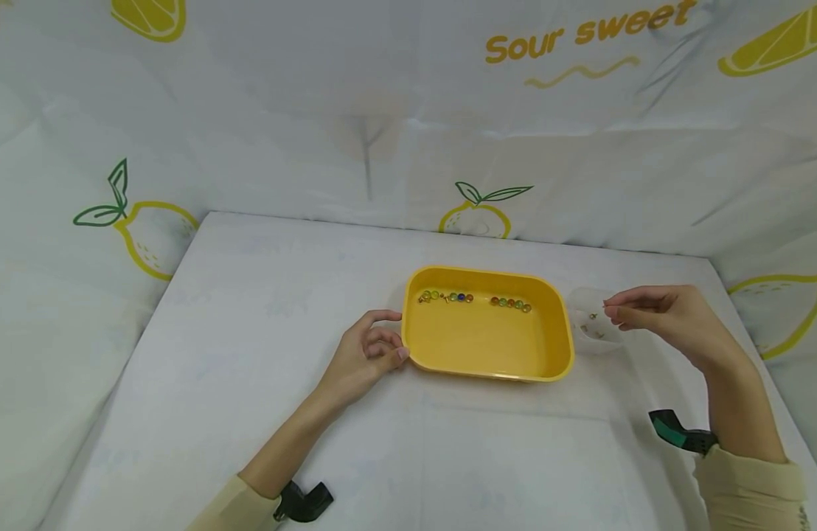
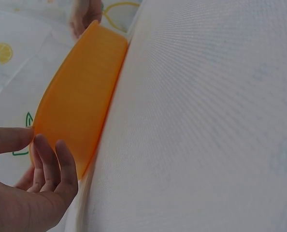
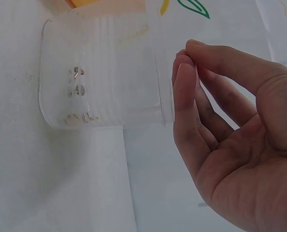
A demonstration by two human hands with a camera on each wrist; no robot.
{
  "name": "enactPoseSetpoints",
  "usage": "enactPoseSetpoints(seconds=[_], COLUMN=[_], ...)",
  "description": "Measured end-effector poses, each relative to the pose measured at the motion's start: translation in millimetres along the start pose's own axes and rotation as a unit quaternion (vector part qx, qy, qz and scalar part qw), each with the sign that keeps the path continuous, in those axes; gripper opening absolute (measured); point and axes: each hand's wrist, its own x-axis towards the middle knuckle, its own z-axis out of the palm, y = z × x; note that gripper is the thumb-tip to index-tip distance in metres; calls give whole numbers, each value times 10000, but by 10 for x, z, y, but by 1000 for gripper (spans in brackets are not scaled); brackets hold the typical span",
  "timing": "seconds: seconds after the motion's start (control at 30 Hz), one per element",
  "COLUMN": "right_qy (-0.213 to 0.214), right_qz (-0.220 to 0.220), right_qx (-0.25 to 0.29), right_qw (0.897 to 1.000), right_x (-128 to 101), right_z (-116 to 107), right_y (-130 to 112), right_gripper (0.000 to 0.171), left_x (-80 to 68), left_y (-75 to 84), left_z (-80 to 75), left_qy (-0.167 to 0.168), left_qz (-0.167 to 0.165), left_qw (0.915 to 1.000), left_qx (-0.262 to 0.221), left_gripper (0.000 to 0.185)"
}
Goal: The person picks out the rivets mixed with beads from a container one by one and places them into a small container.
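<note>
A yellow tray [image 1: 488, 346] lies on the white table. Along its far side are two short rows of coloured glass-like beads [image 1: 511, 303], and small gold pieces [image 1: 422, 299] sit among the left row. My left hand [image 1: 365, 354] grips the tray's left end, thumb at the rim and fingers against the outer wall. Right of the tray stands a clear plastic tub [image 3: 134, 92] holding several small gold-coloured pieces [image 3: 77, 90]. At the tub's mouth, my right hand [image 1: 674, 317] has thumb and fingertips pinched together; I cannot tell whether a tiny thing is between them.
A white cloth [image 1: 302, 147] printed with lemons hangs behind the table and at its sides. The tub stands close against the tray's right end. Black wrist cameras [image 1: 305, 503] hang below both forearms.
</note>
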Motion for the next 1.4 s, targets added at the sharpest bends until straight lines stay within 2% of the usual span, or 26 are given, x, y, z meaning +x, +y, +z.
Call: enactPoseSetpoints(seconds=[0.87, 1.4], right_qy=[13, 148], right_qz=[99, -78], right_qx=[-72, 259], right_qw=[9999, 9995], right_x=[-11, 10], right_z=[8, 20], right_y=[33, -43], right_gripper=[30, 30], left_x=[-25, -10], left_y=[10, 14], left_z=[7, 5], left_qy=[18, -7], left_qz=[-17, -23], left_qw=[10000, 10000], left_qx=[14, 9], left_gripper=[57, 56])
